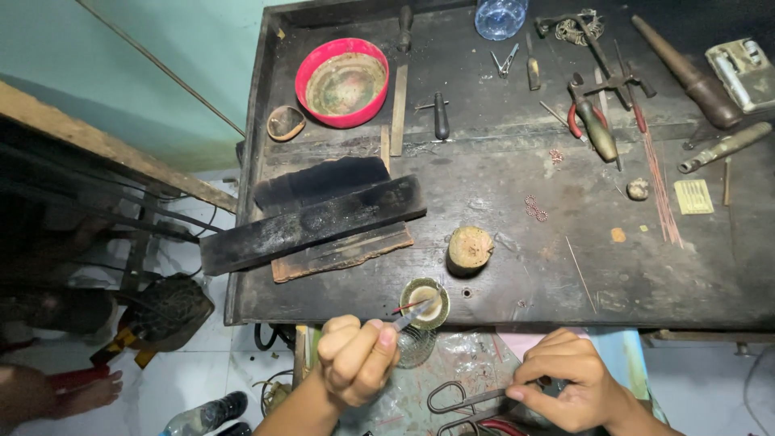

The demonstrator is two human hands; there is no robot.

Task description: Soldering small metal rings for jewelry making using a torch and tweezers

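Note:
My left hand [355, 358] is closed around metal tweezers [408, 316] whose tips pinch a short copper wire piece [406, 306] over a small round brass dish [425, 303] at the bench's front edge. My right hand [567, 379] rests lower right, fingers gripping the blades of metal shears [462, 396] that lie on a cluttered tray below the bench. A small clear glass cup [416, 345] stands between the two hands.
On the dark wooden bench [500, 266]: charred wooden blocks [315, 222], a round wooden stump [470, 248], a red bowl [341, 81], files, pliers [593, 121], a mandrel [686, 73], copper wires [658, 186] and small copper rings [534, 208]. Another person's foot [77, 396] shows lower left.

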